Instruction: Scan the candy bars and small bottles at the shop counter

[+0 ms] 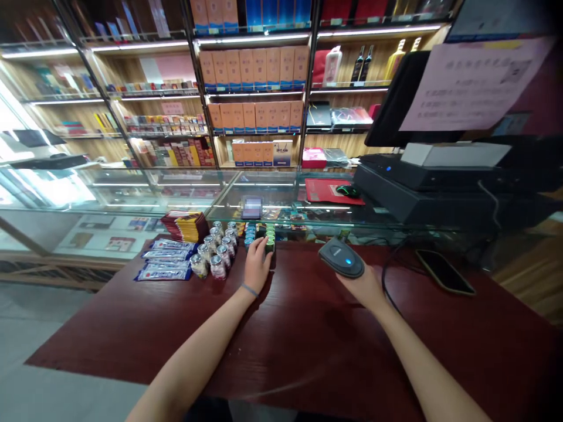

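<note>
my right hand (365,287) grasped the scanner (341,258) over the table (303,334); my left hand (256,265) was at the green containers (270,238), right of the silver-lidded jars (218,266), though i couldn't tell whether it gripped one. lifting one lightly, fingers off the side facing the scanner, seemed best.

Dark red-brown table (303,346), glossy, faint light streak near the front edge. Gray floor (26,328) past its left edge. Glass counter (197,196) along the back edge; beyond the back left corner, glass case (26,231) on a wooden base (53,266). Behind: tall shelves (352,142), black posts (308,58), pale wood backing (141,108), white light strips (255,40). Far left: strong white glare (6,117), source unclear.
</note>
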Available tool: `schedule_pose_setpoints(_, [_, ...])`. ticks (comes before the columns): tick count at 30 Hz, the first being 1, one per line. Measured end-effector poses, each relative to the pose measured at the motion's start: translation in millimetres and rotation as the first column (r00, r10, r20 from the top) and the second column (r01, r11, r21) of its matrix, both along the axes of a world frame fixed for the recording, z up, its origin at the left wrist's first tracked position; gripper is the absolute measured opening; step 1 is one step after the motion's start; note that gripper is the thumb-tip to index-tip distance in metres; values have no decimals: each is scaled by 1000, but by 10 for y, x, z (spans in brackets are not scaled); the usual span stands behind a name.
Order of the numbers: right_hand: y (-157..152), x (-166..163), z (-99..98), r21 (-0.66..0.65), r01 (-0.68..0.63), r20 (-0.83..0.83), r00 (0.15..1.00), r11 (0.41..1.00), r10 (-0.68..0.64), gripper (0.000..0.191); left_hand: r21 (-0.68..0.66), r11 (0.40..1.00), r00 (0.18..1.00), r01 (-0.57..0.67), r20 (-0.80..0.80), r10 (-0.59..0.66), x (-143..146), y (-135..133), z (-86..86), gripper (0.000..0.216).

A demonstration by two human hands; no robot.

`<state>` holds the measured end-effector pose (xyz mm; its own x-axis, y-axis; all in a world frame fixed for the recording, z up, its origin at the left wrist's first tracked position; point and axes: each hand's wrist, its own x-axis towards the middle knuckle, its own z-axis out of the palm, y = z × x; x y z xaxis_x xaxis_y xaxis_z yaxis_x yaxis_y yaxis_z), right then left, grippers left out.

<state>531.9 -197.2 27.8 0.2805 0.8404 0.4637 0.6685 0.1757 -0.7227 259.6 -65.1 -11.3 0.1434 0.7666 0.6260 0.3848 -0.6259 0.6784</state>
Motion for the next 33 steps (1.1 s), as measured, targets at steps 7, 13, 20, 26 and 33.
schedule_pose_setpoints(7, [32,34,-104,-40,9,35,999,999,-7,46,-55,995,993,85,-82,-89,22,-27,-39,48])
schedule_pose_setpoints(13, [22,8,-64,-35,4,37,999,999,-3,45,-27,999,997,45,-68,-47,-5,-14,-75,25])
schedule_pose_setpoints(20, [-6,-28,-24,-27,0,36,999,1000,1,41,-194,970,974,144,203,-104,4,-97,10,23])
schedule_pose_setpoints(26, [-75,-157,101,-142,-113,31,992,983,118,43,-467,589,650,660,749,-133,31,-104,44,43])
schedule_pose_setpoints(33, [-196,-386,241,-323,-244,342,870,914,354,59,-440,483,564,757,813,-144,-38,-77,51,52])
